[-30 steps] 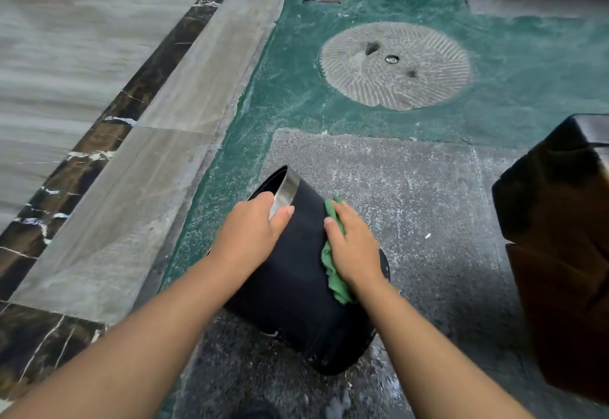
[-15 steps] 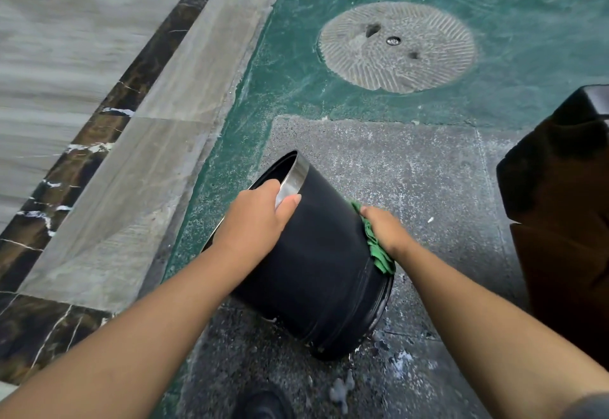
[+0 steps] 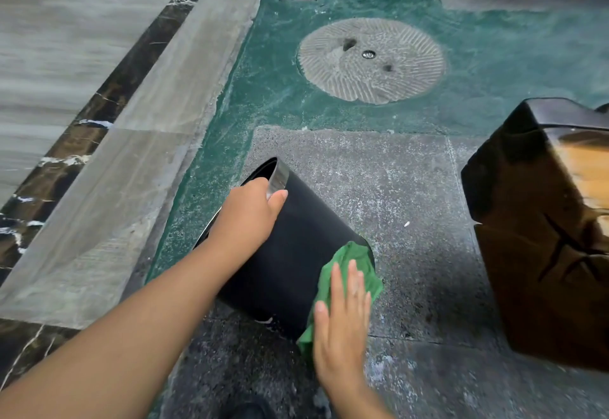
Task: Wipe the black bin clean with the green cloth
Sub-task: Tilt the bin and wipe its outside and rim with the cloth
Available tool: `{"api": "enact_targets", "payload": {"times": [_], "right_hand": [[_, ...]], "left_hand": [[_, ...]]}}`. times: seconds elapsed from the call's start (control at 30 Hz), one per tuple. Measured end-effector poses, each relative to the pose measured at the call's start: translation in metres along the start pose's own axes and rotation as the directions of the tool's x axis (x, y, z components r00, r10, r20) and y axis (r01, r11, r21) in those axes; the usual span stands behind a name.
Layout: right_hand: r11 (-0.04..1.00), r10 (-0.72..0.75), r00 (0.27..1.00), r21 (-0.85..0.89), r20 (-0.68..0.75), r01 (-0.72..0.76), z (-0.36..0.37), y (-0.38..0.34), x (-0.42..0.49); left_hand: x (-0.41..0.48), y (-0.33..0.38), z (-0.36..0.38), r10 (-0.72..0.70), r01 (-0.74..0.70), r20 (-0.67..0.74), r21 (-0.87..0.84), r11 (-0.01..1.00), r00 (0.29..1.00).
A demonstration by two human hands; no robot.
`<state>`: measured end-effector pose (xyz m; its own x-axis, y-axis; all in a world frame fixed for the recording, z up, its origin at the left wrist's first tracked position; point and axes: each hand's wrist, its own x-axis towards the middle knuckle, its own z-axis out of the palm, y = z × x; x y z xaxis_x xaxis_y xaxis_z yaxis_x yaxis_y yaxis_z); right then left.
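- The bin [image 3: 290, 250] lies tipped on its side on the grey slab [image 3: 379, 181], mouth pointing away from you toward the round stone [image 3: 370, 59], base nearest you. It looks like a light, stiff, smooth-walled shell, so expect it to roll or skid under pressure.
- Your left hand [image 3: 245, 217] clamps the bin's metal rim [image 3: 278, 176], thumb outside, fingers curled over the edge into the mouth. That stiff rim seems the best place to steady it.
- The cloth [image 3: 346, 264] is soft and bunched against the bin's base end, draping over the edge. It should mould to the curve easily.
- Your right hand [image 3: 342, 316] lies flat on the cloth, fingers straight and close together, pressing rather than pinching.
- Hidden: the bin's inside, its underside against the slab, and the base face beneath the cloth, so you can't judge how clean those are.
- Right of the bin, well apart, a dark wooden block [image 3: 540, 231] is cut off by the frame edge.
- A dark shape near you, below the bin, is too cropped to identify.
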<state>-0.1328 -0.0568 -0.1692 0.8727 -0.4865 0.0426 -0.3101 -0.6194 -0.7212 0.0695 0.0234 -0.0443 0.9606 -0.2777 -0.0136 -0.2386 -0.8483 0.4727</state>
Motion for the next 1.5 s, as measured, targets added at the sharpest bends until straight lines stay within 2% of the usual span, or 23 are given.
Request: {"api": "enact_targets", "payload": {"times": [0.17,0.23,0.33,0.43,0.53,0.63,0.77,0.87,0.97,1.03,1.27,1.37,1.5], "right_hand": [[0.961,-0.259,0.965,-0.094,0.038,0.261,0.019,-0.035,-0.007],[0.95,-0.281,0.96,-0.137,0.013,0.28,0.015,-0.042,0.019],[0.981,-0.174,0.985,-0.081,0.008,0.174,0.0,-0.041,0.064],[0.999,-0.033,0.989,-0.01,0.147,0.035,-0.013,-0.023,0.108],[0.999,0.017,0.967,0.045,0.256,-0.029,-0.02,-0.005,0.146],[0.988,0.117,0.929,0.053,0.35,-0.144,-0.021,0.009,0.17],[0.955,0.236,0.842,0.046,0.486,-0.294,-0.02,0.025,0.194],[0.955,0.231,0.873,0.071,0.429,-0.288,-0.02,0.03,0.186],[0.966,0.195,0.939,0.11,0.282,-0.233,-0.024,0.032,0.153],[0.979,0.171,0.968,0.077,0.186,-0.188,-0.025,0.031,0.126],[0.995,0.095,0.995,-0.012,-0.043,-0.096,-0.005,0.001,0.016],[0.998,0.044,0.998,-0.039,-0.034,-0.045,0.007,-0.016,-0.018],[0.985,-0.096,0.991,-0.135,0.088,0.107,0.015,-0.022,-0.054]], "left_hand": [[0.002,-0.01,-0.003,-0.01,0.011,-0.025,0.046,0.999,1.0],[-0.002,-0.011,-0.002,0.006,-0.005,-0.025,0.05,0.999,1.0],[-0.007,-0.014,-0.001,0.025,-0.024,-0.03,0.04,0.999,0.999],[-0.012,-0.024,-0.004,0.007,-0.007,-0.041,0.016,1.0,0.999],[-0.017,-0.031,-0.005,-0.001,0.001,-0.059,-0.008,1.0,0.998],[-0.023,-0.032,-0.008,0.004,-0.005,-0.061,-0.008,1.0,0.998],[-0.031,-0.028,-0.006,0.039,-0.038,-0.063,0.01,0.999,0.997],[-0.027,-0.024,-0.005,0.044,-0.043,-0.054,0.021,0.999,0.998],[-0.022,-0.02,-0.005,0.057,-0.056,-0.033,0.018,0.998,0.998],[-0.019,-0.013,-0.002,0.079,-0.078,-0.027,0.02,0.997,0.997],[-0.005,0.001,0.0,0.095,-0.096,0.012,0.047,0.994,0.995],[-0.002,-0.001,0.0,0.1,-0.101,0.015,0.055,0.993,0.995],[0.002,-0.008,-0.001,0.09,-0.091,0.025,0.038,0.995,0.996]]}}
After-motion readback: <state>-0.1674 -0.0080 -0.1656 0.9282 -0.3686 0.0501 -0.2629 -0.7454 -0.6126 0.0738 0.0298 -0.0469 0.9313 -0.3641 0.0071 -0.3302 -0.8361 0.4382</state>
